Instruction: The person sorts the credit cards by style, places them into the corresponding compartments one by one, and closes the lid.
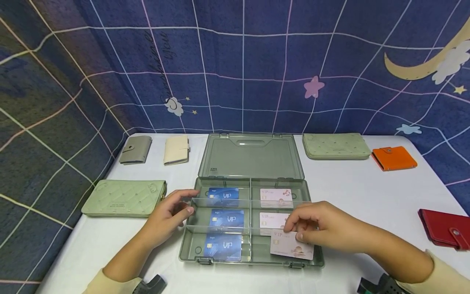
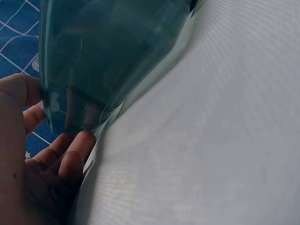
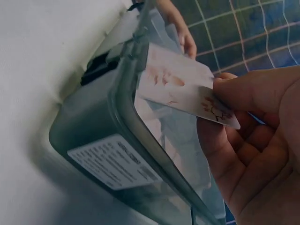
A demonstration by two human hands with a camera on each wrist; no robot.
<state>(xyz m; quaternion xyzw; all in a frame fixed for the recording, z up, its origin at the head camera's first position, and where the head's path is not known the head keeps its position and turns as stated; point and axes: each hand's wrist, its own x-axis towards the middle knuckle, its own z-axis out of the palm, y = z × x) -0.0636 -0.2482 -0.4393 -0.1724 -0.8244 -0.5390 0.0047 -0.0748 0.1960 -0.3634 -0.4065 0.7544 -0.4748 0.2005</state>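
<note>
A translucent grey-green divided box (image 1: 188, 245) lies with its lid (image 1: 253, 157) folded back. My left hand (image 1: 172, 210) holds its left side, thumb and index finger at the rim; in the left wrist view other fingertips (image 2: 84, 143) meet its outer wall. My right hand (image 1: 323, 224) pinches a pale pink VIP card (image 1: 284, 245) between thumb and fingers, tilted over the front right compartment. Behind it, a pink card (image 1: 269, 220) stands in the middle right compartment and another (image 1: 275, 196) in the back right one. Blue VIP cards (image 1: 225, 247) occupy the left compartments.
To the left are a green wallet (image 1: 125, 198), a grey wallet (image 1: 136, 149) and a cream wallet (image 1: 176, 150). Another green wallet (image 1: 335, 146), an orange card holder (image 1: 394, 158) and a red wallet (image 1: 444, 229) lie to the right. A patterned blue curtain (image 1: 227, 53) hangs behind the white table (image 1: 349, 183).
</note>
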